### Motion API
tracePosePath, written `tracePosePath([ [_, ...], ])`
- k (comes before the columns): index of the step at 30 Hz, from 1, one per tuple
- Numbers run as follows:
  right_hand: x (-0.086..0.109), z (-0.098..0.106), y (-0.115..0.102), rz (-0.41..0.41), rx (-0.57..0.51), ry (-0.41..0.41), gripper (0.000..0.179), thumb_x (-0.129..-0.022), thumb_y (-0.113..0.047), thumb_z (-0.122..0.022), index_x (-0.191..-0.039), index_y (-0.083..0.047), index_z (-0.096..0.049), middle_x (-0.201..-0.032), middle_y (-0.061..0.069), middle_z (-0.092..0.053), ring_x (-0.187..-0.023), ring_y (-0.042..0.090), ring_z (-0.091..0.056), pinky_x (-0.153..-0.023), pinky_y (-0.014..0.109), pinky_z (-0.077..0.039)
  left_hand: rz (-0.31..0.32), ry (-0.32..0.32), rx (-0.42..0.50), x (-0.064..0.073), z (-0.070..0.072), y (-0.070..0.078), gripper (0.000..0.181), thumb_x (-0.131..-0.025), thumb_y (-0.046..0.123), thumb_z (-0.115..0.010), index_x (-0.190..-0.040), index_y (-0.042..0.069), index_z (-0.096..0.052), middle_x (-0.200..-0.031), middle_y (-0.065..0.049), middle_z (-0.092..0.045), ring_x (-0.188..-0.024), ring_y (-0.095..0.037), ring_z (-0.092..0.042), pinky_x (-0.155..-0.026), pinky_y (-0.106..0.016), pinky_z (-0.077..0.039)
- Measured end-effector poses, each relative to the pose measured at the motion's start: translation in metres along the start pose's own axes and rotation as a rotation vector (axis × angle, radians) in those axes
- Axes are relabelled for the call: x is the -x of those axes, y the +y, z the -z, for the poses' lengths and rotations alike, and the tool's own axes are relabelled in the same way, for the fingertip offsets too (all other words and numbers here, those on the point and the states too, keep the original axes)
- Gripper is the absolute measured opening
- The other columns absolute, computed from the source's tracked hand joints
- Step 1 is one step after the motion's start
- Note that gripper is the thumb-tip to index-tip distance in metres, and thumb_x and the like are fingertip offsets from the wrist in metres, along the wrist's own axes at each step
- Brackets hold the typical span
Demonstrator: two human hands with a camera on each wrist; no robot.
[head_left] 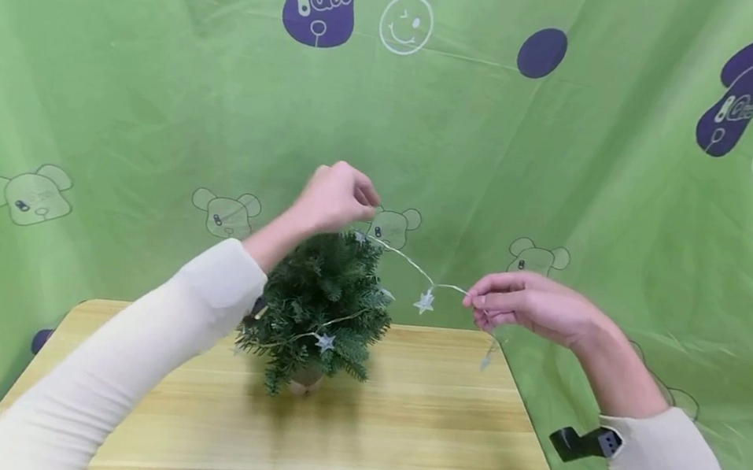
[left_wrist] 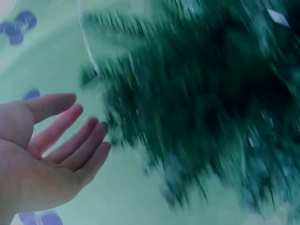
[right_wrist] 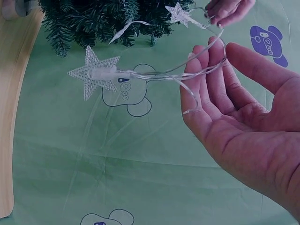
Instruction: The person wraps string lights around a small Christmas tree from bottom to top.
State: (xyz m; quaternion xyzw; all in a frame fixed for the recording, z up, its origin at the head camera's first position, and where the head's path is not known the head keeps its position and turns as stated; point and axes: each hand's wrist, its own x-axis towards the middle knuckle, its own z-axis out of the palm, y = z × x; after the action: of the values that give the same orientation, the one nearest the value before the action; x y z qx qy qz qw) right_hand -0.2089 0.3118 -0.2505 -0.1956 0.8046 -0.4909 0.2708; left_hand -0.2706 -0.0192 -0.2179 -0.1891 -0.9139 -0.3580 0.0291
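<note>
A small green Christmas tree [head_left: 323, 284] stands on the wooden table. Star-shaped string lights [head_left: 425, 301] cross its front and run from its top to the right. My right hand [head_left: 535, 305] pinches the thin wire between thumb and fingers; a clear star [right_wrist: 93, 72] dangles from it in the right wrist view. Above the treetop is my left hand [head_left: 340, 197]. In the left wrist view its fingers [left_wrist: 89, 140] are loosely bent beside the blurred branches, with no wire between them. The tree's far side is hidden.
The pale wooden table [head_left: 420, 447] has its back edge just behind the tree. A green curtain [head_left: 152, 94] with cartoon prints hangs behind and at both sides. A black strap end [head_left: 581, 444] sticks out at the right sleeve.
</note>
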Motion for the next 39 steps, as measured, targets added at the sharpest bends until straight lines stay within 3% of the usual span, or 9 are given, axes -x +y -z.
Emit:
tracePosePath([
  [4,0.003,0.000,-0.003,-0.011,0.005,0.016,0.028,-0.101,-0.016,-0.059,-0.120,0.004,-0.063,-0.103,0.011,-0.068,-0.096,0.022,-0.067,-0.096,0.040,-0.057,-0.086,-0.089,-0.091,-0.002,-0.020,0.014,0.020,-0.088,0.011,-0.075,-0.107,0.015,-0.079,-0.107,-0.002,-0.078,-0.101,-0.019,-0.071,-0.095,-0.035,-0.056],
  [6,0.005,0.000,-0.004,-0.017,0.009,0.027,0.028,-0.101,-0.016,-0.059,-0.121,0.004,-0.062,-0.104,0.012,-0.068,-0.097,0.022,-0.067,-0.097,0.040,-0.057,-0.125,-0.127,-0.133,-0.002,-0.026,0.018,0.017,-0.087,0.008,-0.075,-0.102,0.015,-0.080,-0.103,-0.001,-0.079,-0.102,-0.020,-0.070,-0.101,-0.036,-0.052],
  [8,0.007,0.001,-0.004,-0.020,0.012,0.036,0.028,-0.100,-0.016,-0.060,-0.121,0.003,-0.062,-0.105,0.012,-0.068,-0.097,0.022,-0.067,-0.097,0.040,-0.057,-0.139,-0.151,-0.164,-0.001,-0.030,0.020,0.015,-0.086,0.006,-0.075,-0.097,0.015,-0.081,-0.097,0.000,-0.079,-0.102,-0.023,-0.068,-0.100,-0.039,-0.051],
  [11,0.009,0.001,-0.004,-0.018,0.016,0.036,0.028,-0.100,-0.015,-0.060,-0.121,0.004,-0.063,-0.105,0.012,-0.068,-0.097,0.022,-0.067,-0.096,0.039,-0.057,-0.142,-0.148,-0.211,-0.001,-0.030,0.018,0.015,-0.084,0.003,-0.073,-0.089,0.015,-0.082,-0.090,0.001,-0.079,-0.102,-0.026,-0.066,-0.097,-0.041,-0.051],
  [14,0.010,0.002,-0.003,-0.018,0.018,0.036,0.028,-0.100,-0.015,-0.060,-0.121,0.003,-0.063,-0.106,0.012,-0.068,-0.098,0.022,-0.067,-0.096,0.038,-0.057,-0.125,-0.118,-0.197,-0.002,-0.027,0.014,0.016,-0.084,0.002,-0.072,-0.089,0.014,-0.082,-0.090,0.000,-0.079,-0.100,-0.025,-0.067,-0.091,-0.039,-0.054],
  [27,0.008,-0.001,-0.001,0.017,-0.006,-0.014,0.022,-0.100,-0.012,-0.061,-0.115,0.002,-0.066,-0.107,0.011,-0.070,-0.098,0.021,-0.068,-0.095,0.035,-0.058,0.002,0.040,-0.009,-0.001,0.020,0.004,0.016,-0.088,0.005,-0.073,-0.101,0.011,-0.079,-0.099,-0.005,-0.079,-0.084,-0.020,-0.070,-0.073,-0.031,-0.058],
  [34,-0.001,-0.009,-0.008,0.026,0.002,-0.050,0.021,-0.100,-0.014,-0.061,-0.112,0.003,-0.065,-0.099,0.010,-0.069,-0.091,0.024,-0.065,-0.090,0.036,-0.058,0.035,0.091,-0.051,0.003,0.049,-0.013,0.016,-0.089,0.008,-0.073,-0.102,0.013,-0.079,-0.103,-0.007,-0.079,-0.093,-0.021,-0.068,-0.079,-0.032,-0.054],
  [39,-0.005,-0.011,-0.013,0.029,-0.008,-0.068,0.019,-0.099,-0.013,-0.062,-0.111,0.001,-0.065,-0.096,0.008,-0.069,-0.086,0.019,-0.064,-0.082,0.033,-0.057,0.054,0.071,-0.053,0.014,0.068,-0.029,0.015,-0.090,0.012,-0.073,-0.104,0.013,-0.078,-0.105,-0.007,-0.078,-0.098,-0.025,-0.068,-0.082,-0.037,-0.054],
])
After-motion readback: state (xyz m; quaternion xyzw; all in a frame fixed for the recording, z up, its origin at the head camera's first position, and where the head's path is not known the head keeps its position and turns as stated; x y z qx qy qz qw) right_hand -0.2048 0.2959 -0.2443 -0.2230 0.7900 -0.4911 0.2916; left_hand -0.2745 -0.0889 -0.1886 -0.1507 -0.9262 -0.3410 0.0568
